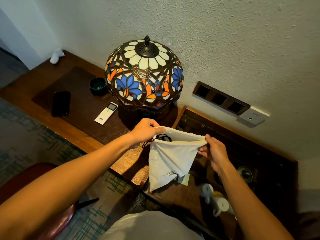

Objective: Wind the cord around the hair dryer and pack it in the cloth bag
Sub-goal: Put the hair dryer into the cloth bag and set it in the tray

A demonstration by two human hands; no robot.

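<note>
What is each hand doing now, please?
Left hand: closed, grip on the left rim of the cloth bag.
Right hand: closed, grip on the bag's right rim.

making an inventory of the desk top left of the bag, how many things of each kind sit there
stained-glass lamp: 1
black phone: 1
white remote control: 1
dark ashtray: 1
small white bottle: 1
total: 5
</note>
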